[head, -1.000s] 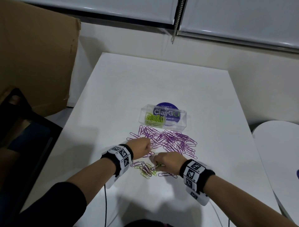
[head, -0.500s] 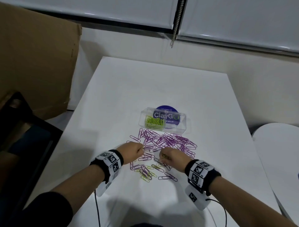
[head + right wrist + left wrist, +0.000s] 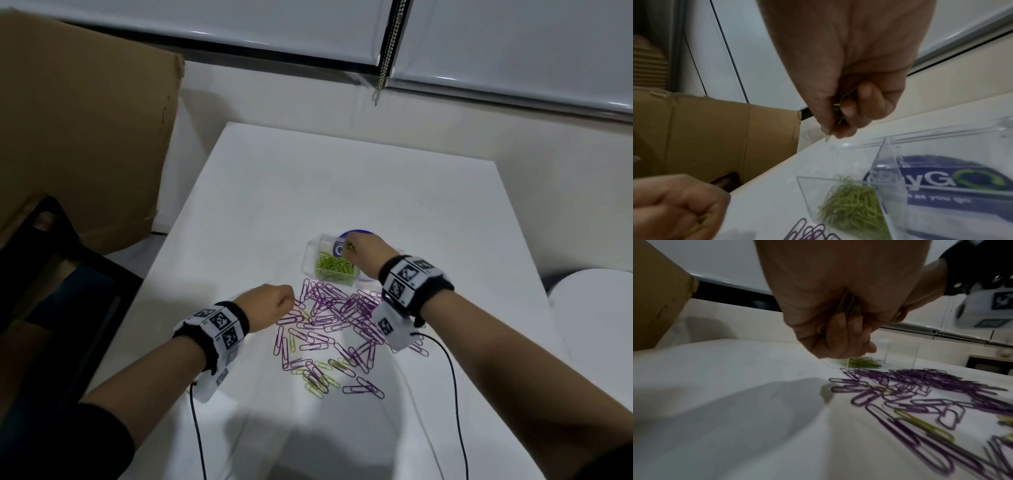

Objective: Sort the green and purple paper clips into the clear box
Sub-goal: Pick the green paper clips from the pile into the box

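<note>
Nearest us, loose purple paper clips (image 3: 329,318) are lying scattered on the white table (image 3: 342,192) between our two wrists, with a few green paper clips (image 3: 317,383) mixed in at the near edge of the scatter. We are keeping our left hand (image 3: 270,305) curled into a fist at the left edge of that scatter, closed around a small bunch of green clips (image 3: 849,306). Beyond the scatter, our right hand (image 3: 363,253) is hovering over the clear box (image 3: 313,255), fingers pinching a few green clips (image 3: 837,110) above its left compartment, which is holding a pile of green clips (image 3: 334,265). The right compartment is showing only the purple printed disc (image 3: 953,183) through its clear floor. A second ago our right hand was down at the near clips beside the left one; now it is reaching out to the box, while the left hand is staying about where it was.
</note>
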The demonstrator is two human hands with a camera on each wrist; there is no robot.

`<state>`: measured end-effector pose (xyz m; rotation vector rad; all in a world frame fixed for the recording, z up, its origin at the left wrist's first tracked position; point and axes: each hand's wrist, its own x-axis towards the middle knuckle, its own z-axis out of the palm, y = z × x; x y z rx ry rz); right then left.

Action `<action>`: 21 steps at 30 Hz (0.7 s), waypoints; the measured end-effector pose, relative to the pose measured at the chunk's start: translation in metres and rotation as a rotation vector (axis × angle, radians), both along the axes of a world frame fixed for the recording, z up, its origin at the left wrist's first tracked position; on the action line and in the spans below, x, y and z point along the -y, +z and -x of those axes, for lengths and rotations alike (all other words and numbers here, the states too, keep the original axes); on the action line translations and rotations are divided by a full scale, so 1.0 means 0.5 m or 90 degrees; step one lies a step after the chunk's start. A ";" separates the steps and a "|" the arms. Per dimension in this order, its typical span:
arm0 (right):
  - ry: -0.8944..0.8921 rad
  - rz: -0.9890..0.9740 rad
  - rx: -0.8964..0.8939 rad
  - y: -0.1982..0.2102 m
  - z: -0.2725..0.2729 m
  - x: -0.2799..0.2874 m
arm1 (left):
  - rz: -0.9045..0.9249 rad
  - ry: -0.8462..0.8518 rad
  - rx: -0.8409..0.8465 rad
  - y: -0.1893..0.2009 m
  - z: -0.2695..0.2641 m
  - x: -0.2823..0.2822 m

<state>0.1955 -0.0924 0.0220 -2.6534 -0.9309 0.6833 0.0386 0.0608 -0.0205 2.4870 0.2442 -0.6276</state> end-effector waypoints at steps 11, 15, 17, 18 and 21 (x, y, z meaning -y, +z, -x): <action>0.005 -0.109 0.012 -0.021 0.009 0.031 | -0.053 -0.061 0.054 0.051 -0.092 0.009; 0.088 -0.032 -0.009 -0.048 0.062 0.119 | -0.082 -0.100 0.119 0.071 -0.180 0.039; 0.111 0.008 -0.033 -0.071 0.084 0.149 | -0.080 -0.114 0.118 0.073 -0.223 0.060; 0.116 0.019 -0.041 -0.083 0.094 0.161 | -0.078 -0.120 0.108 0.070 -0.239 0.067; 0.124 0.031 -0.054 -0.104 0.122 0.183 | -0.073 -0.133 0.081 0.061 -0.255 0.075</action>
